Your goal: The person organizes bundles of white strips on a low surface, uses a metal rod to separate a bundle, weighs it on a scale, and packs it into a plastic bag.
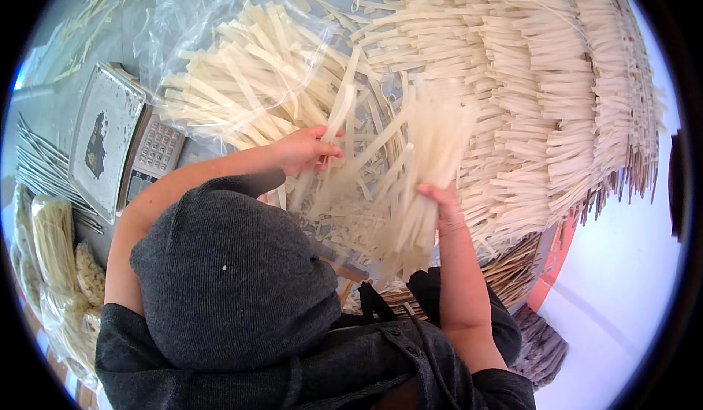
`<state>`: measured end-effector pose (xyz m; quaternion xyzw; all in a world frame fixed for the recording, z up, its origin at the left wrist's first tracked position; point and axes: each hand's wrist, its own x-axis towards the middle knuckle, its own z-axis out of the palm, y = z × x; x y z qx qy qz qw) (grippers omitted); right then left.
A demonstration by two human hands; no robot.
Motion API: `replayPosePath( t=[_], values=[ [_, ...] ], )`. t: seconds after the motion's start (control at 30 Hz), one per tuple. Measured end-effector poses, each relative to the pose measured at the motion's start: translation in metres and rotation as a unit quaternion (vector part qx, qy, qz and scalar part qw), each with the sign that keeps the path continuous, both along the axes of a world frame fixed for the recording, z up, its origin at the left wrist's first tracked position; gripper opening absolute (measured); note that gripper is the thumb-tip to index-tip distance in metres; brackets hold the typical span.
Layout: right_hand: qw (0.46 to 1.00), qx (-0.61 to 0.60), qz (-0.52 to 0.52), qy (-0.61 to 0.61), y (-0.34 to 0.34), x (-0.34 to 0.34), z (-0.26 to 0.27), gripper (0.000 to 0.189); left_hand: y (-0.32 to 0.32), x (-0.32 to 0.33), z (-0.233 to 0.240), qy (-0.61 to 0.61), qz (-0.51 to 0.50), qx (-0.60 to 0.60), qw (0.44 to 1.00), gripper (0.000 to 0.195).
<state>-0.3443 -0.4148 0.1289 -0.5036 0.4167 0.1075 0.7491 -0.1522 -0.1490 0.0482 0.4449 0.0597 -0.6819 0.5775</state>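
Observation:
My right hand [442, 201] is closed around the lower part of a thick bundle of pale, flat dried strips [436, 130], whose ends are blurred. My left hand [313, 149] holds a few of the same strips [346, 100] between thumb and fingers, pointing up and away. Between the two hands, loose strips and short broken pieces [351, 212] lie scattered on the grey tabletop. Just beyond my left hand, a large heap of strips [258, 80] lies partly inside a clear plastic bag [181, 25].
Long overlapping rows of strips [527, 108] on thin sticks fill the right side. A scale with a metal pan [107, 141] and keypad [159, 146] stands at left, beside thin metal rods [49, 174]. Filled plastic bags [52, 234] lie at lower left; brown sticks [516, 267] lie at lower right.

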Motion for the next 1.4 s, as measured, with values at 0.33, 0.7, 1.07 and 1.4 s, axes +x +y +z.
replayPosePath(
  t=[0.33,0.7,1.07,1.4],
  values=[
    [0.998,-0.053,-0.041,-0.002,-0.003,0.025,-0.047,0.060,-0.007,-0.009,0.002,-0.190,-0.053,0.018,0.980,0.067],
    [0.982,-0.176,-0.066,0.008,0.025,0.062,-0.103,0.071,-0.018,-0.009,-0.026,-0.227,-0.122,0.077,0.963,0.078],
    [0.965,-0.257,-0.020,0.043,0.044,0.078,-0.115,0.076,-0.056,0.001,-0.020,-0.274,-0.025,0.112,0.955,0.083],
    [0.996,-0.037,-0.076,0.017,0.039,0.083,-0.113,0.062,-0.049,-0.016,-0.021,-0.138,-0.191,0.001,0.972,0.038]
  ],
)
